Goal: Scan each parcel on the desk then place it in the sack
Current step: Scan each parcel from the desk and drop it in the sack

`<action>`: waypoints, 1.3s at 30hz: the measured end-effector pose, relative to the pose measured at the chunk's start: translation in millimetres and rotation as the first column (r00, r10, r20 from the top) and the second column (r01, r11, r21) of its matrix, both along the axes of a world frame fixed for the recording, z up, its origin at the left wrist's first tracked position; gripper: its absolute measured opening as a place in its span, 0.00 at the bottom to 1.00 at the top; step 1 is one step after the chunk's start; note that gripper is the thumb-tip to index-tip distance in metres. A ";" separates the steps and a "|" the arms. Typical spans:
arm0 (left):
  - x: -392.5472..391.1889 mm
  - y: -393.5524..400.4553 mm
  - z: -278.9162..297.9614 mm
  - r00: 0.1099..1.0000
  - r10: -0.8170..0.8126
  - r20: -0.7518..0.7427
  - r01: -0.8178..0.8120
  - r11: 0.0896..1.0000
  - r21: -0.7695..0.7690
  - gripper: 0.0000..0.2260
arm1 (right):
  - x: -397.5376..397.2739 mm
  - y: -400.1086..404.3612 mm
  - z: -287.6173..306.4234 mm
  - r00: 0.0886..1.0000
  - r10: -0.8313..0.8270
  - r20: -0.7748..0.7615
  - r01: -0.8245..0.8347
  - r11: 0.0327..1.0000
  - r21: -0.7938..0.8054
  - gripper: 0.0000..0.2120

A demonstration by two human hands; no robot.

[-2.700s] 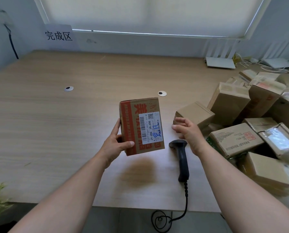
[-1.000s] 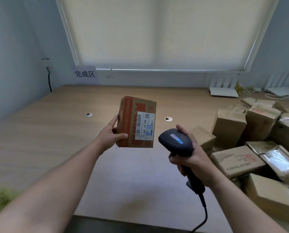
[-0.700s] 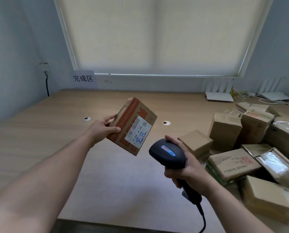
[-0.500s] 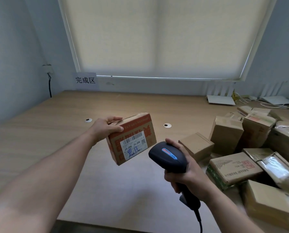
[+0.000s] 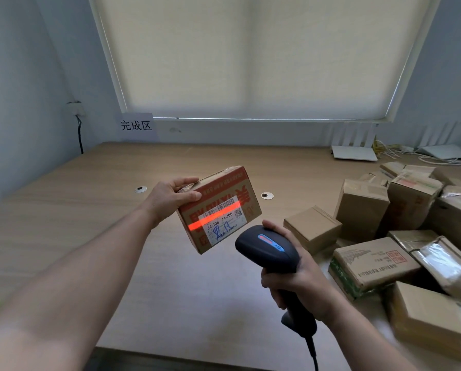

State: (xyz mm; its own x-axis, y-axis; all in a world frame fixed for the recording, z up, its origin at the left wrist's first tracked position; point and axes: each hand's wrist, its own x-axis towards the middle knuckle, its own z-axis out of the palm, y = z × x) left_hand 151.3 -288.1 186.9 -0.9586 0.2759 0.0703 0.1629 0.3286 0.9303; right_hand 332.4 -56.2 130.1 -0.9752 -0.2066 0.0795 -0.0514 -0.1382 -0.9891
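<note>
A small box (image 5: 218, 207) is held up above the tabletop (image 5: 90, 199), tilted, by the left hand (image 5: 170, 196), its fingers (image 5: 190, 195) clamped on the top edge. At 4 o'clock from it, a black scanner (image 5: 268, 250) is gripped tightly in the right hand (image 5: 299, 279). A red line of light (image 5: 216, 216) is seen across the box's white label (image 5: 224, 223). More boxes (image 5: 400, 236) are piled at 3 o'clock.

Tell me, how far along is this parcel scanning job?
Early, it seems. No sack or finished parcel is in view, so nothing looks done. In hand: the left hand holds a red-printed box while the right hand aims the scanner; its red beam crosses the label. Left: the pile of boxes on the desk.
</note>
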 end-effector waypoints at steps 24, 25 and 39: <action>16.8 10.3 -0.6 0.999 0.036 -0.005 -0.036 0.999 -0.005 0.20 | -1.6 20.6 2.0 1.000 -0.027 -0.004 0.027 1.000 0.012 0.45; 18.4 8.8 -2.6 0.998 0.061 -0.015 -0.061 0.998 0.011 0.20 | -2.0 19.7 2.6 0.999 -0.040 -0.008 0.040 0.999 0.025 0.45; 114.0 -65.4 -45.8 0.719 0.693 -0.053 -0.640 0.690 0.339 0.21 | -26.8 -42.8 15.8 0.986 0.137 -0.092 -0.124 0.983 0.134 0.46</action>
